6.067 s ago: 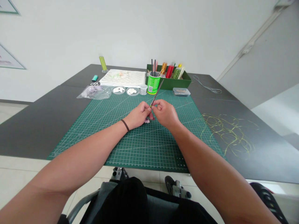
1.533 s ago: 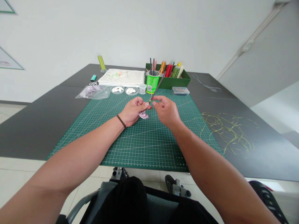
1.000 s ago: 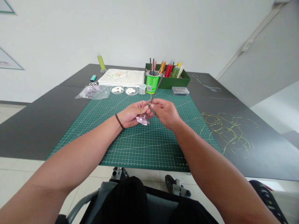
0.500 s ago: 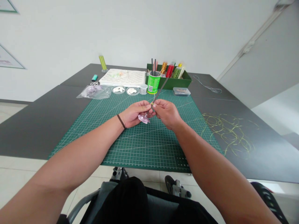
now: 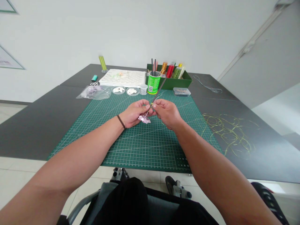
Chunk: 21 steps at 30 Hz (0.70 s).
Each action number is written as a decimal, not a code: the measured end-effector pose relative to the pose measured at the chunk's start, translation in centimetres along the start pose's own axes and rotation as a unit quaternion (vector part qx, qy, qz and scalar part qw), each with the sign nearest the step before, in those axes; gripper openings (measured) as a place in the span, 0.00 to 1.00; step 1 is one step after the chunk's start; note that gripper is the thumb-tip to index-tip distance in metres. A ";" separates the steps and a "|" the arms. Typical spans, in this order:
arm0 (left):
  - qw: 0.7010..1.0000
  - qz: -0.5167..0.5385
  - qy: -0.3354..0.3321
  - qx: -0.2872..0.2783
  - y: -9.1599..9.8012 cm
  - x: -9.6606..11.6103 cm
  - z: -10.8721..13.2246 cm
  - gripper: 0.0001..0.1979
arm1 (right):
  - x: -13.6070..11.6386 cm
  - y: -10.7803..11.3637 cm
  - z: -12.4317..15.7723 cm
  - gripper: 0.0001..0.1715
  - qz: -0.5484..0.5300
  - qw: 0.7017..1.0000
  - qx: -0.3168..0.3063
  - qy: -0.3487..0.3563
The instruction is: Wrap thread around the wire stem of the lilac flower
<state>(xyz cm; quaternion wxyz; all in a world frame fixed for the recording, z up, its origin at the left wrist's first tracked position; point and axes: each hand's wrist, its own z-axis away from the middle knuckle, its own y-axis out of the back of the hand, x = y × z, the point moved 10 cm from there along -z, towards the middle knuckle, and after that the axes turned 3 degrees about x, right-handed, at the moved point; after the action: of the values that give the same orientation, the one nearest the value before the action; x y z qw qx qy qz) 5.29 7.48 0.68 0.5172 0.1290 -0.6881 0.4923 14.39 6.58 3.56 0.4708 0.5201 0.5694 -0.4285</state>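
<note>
Centre: left hand clamped on dark rod, right hand pinching yellow thread. Upper centre: green can, barcode label unreadable.

It looks like a craft workroom: a green gridded cutting mat on a dark-grey table, a dark-green rectangular box of coloured tubes at the far side and loose yellow-green cord at the right.
</note>
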 end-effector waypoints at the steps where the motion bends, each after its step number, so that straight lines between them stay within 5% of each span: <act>1: 1.000 -0.001 -0.002 -0.003 0.0 0.0 0.0 0.14 | -0.1 0.0 0.0 0.10 -0.002 1.000 -0.001 0.004; 21: 0.980 -0.175 -0.085 0.052 0.3 1.2 -0.1 0.15 | -0.1 0.9 0.0 0.08 0.064 0.997 0.049 -0.020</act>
<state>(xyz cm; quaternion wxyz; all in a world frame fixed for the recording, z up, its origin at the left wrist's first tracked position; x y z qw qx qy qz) 4.56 8.10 1.54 0.5279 0.3155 -0.6696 0.4165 15.26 6.62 3.63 0.4826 0.5689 0.5039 -0.4354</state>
